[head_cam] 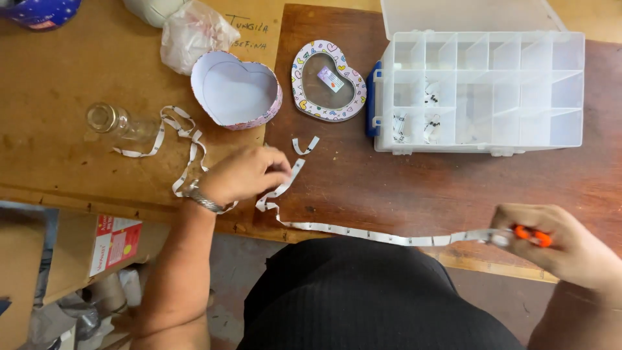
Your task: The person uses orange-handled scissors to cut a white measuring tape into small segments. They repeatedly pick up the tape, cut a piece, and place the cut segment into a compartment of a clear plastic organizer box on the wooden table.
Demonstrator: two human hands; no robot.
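Head view — left hand [241, 175] pins white strip [363, 232]; right hand [562, 245] pulls end.

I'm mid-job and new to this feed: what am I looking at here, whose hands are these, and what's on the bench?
This is one view from a camera worn on a person's head, looking down at their own bare hands over a wooden table. The left hand presses a long white strip of small parts onto the table. The right hand pulls the strip's other end taut, with an orange-handled tool in its grip. Beyond lie an open heart-shaped box, its windowed lid, a clear compartment organiser, a small glass jar and a crumpled plastic bag.
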